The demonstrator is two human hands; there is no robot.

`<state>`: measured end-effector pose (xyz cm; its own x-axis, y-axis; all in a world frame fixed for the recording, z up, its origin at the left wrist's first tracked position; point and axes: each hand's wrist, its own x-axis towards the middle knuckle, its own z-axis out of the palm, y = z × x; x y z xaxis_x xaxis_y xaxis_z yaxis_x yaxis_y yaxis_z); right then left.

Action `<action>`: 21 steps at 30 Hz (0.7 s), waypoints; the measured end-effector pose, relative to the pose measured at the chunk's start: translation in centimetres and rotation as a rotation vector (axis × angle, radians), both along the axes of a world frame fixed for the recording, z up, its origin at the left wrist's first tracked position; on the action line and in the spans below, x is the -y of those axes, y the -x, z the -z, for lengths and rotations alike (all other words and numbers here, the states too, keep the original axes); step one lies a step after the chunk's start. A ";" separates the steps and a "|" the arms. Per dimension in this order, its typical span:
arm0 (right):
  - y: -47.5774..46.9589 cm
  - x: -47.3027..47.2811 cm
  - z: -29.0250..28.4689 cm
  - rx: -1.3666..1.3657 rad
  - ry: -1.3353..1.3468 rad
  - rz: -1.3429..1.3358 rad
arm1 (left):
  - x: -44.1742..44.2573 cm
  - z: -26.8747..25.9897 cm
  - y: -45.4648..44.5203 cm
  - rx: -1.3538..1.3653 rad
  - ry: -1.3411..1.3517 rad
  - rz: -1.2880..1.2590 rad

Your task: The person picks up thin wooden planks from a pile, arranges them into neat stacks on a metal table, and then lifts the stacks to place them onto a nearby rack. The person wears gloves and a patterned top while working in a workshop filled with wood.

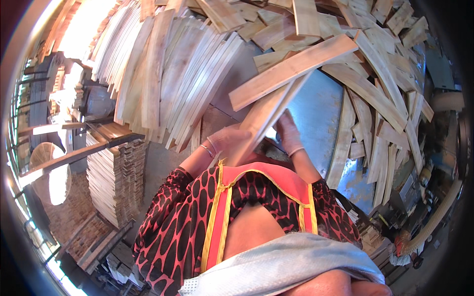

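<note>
My left hand, in a pale glove and with a bracelet at the wrist, grips the near end of a wooden board from its left side. The board slants away over the metal table, and a second narrow edge shows along its right side. My right hand, gloved too, is just right of the boards with its fingers raised and slightly blurred; whether it touches them I cannot tell. Another board lies crosswise over their far end.
The metal table bears a jumbled heap of boards at the right and far side. Boards stand in a leaning row at the left. Lower left are a stacked pile of slats and a fan. A ribbed hose curves at the right.
</note>
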<state>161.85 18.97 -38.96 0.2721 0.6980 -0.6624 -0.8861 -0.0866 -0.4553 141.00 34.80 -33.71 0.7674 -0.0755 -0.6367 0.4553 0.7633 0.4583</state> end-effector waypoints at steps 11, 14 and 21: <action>10.9 -4.9 -2.8 0.153 -0.068 0.080 | -0.9 -4.7 6.1 -0.393 -1.457 0.433; 12.3 -8.9 -1.6 0.638 0.290 -0.056 | -4.6 -7.1 6.3 -0.428 -1.800 0.785; 12.1 -12.7 -1.0 0.485 0.345 0.135 | -9.9 -6.5 -3.3 -0.036 -1.716 0.294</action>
